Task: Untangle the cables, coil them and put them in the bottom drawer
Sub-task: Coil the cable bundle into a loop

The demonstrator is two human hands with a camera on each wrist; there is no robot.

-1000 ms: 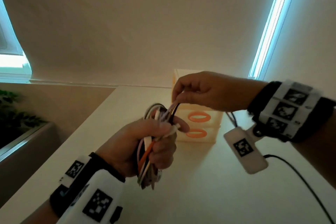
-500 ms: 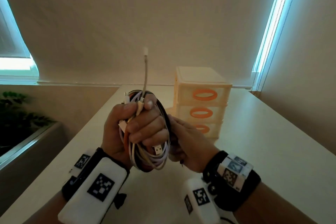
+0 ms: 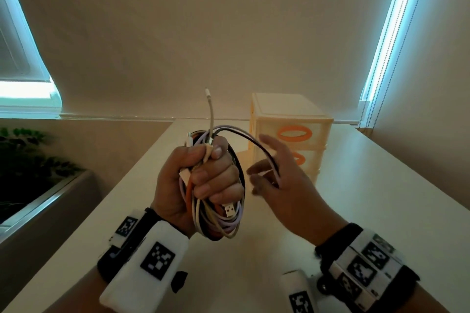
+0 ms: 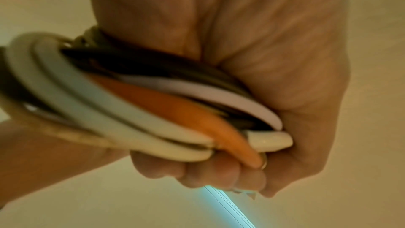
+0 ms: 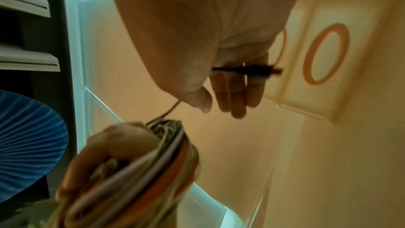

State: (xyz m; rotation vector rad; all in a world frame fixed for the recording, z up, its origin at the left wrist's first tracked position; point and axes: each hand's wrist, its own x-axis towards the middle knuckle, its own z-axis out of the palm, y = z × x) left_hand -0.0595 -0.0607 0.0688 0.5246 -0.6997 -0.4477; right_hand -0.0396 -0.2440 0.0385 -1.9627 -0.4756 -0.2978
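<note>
My left hand (image 3: 198,178) grips a coil of cables (image 3: 221,223) of white, lilac, orange and black strands, held upright above the table. A beige cable end (image 3: 209,107) sticks straight up out of the fist, and a USB plug (image 3: 230,209) shows under the fingers. A black and lilac strand (image 3: 256,146) arcs out of the coil and drapes over my right hand (image 3: 274,173), whose fingers are straight and spread. Behind it stands the cream drawer unit (image 3: 290,114) with orange ring handles. The right hand hides its bottom drawer. The left wrist view shows the coil (image 4: 153,107) close up.
The unit stands near the back of a pale table (image 3: 356,211). A planter with green leaves (image 3: 30,160) lies beyond the table's left edge. Blind cords (image 3: 368,109) hang at the right wall. A blue pleated object (image 5: 26,145) appears in the right wrist view.
The right hand first pinched strands above the coil, then went behind it. Now it has drawn away to the right and spread open, with a black and lilac loop pulled out over it.
</note>
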